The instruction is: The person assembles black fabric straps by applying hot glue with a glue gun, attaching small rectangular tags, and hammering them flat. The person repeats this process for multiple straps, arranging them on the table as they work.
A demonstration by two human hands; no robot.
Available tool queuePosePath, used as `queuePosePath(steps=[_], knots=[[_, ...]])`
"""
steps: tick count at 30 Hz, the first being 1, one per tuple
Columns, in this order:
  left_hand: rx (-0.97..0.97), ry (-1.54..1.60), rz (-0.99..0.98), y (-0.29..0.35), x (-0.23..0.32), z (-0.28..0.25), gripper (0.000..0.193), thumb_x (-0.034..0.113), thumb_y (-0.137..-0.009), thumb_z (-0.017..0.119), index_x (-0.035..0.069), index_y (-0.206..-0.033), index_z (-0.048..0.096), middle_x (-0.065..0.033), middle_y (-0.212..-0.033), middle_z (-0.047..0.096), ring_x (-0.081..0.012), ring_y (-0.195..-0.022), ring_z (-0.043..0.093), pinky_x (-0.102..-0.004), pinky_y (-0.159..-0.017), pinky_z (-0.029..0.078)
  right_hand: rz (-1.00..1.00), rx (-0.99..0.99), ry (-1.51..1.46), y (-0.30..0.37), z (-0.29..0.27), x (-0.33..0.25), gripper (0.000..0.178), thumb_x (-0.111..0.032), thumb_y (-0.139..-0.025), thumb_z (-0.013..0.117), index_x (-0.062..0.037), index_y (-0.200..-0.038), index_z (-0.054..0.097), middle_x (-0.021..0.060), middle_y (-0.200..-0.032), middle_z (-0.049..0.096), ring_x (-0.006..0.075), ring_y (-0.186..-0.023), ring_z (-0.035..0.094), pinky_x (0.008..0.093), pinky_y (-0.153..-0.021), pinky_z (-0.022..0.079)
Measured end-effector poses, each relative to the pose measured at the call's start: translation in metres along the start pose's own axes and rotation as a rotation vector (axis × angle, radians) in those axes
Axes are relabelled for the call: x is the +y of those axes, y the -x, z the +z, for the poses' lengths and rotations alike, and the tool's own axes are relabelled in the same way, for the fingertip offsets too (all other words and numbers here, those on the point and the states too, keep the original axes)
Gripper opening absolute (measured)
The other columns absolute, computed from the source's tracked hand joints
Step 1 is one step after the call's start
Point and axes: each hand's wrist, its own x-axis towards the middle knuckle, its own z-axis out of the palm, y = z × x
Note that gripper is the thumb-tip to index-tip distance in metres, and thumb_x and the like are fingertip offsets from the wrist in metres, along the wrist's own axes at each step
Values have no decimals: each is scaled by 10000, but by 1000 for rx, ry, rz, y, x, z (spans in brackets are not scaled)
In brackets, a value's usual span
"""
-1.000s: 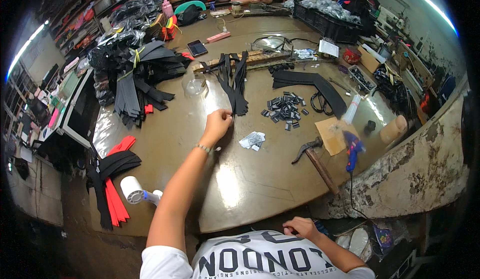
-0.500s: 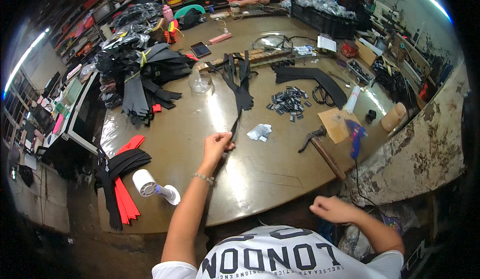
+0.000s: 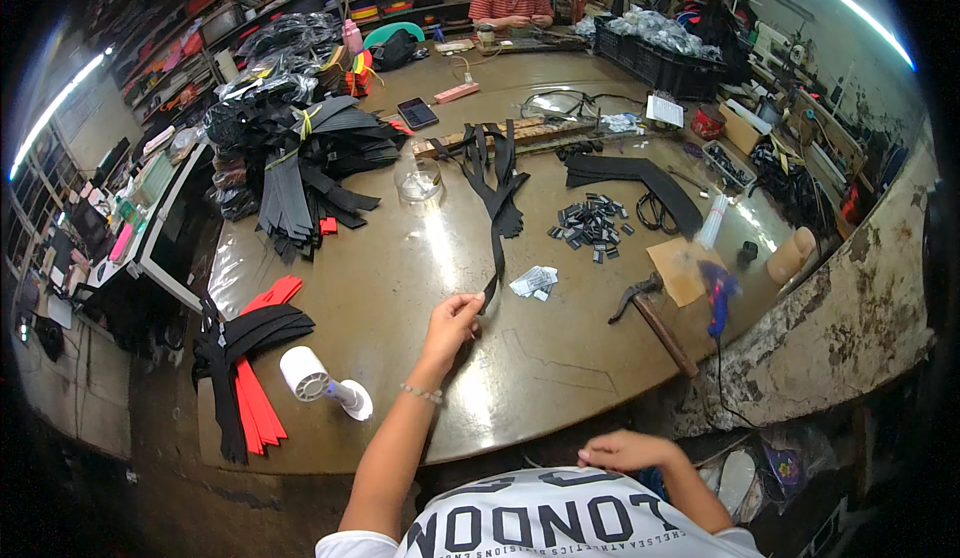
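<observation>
My left hand pinches the near end of a black strap over the middle of the table. The strap runs away from me to a bunch of black straps, whose far ends rest on a wooden bar. Close to the front edge of the table, in front of my shirt, my right hand is held with loosely bent fingers, and no object shows in it. Small white labels lie to the right of the strap. Beyond them is a pile of small black pieces.
A hammer, a blue glue gun and brown card lie on the right. A white fan stands at left beside black and red strips. Black strips pile up behind. A person sits opposite.
My right hand has moved left, closer to my body, and its fingers have loosened. My left hand still pinches the strap. The whole view has shifted slightly.
</observation>
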Motion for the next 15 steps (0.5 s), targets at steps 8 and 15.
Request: queuePosePath(steps=[8,15], knots=[[62,-249,296,96,1,18,238,245,-965,668,12,-919,673,53,-763,594,-47,-658,481,-216,-606,403,-256,39,-940,-134,-47,-150,337,-306,-1001,611,-60,-1231,609,-39,-884,623,22,-633,522,177,-499,422],[-25,-845,318,163,-15,-2,139,186,-880,709,48,-888,688,-82,-955,648,-309,-975,533,-392,-869,455,-366,48,-488,-134,-157,-189,205,-148,-896,749,-56,-1072,699,-36,-913,673,24,-667,586,167,-588,476]])
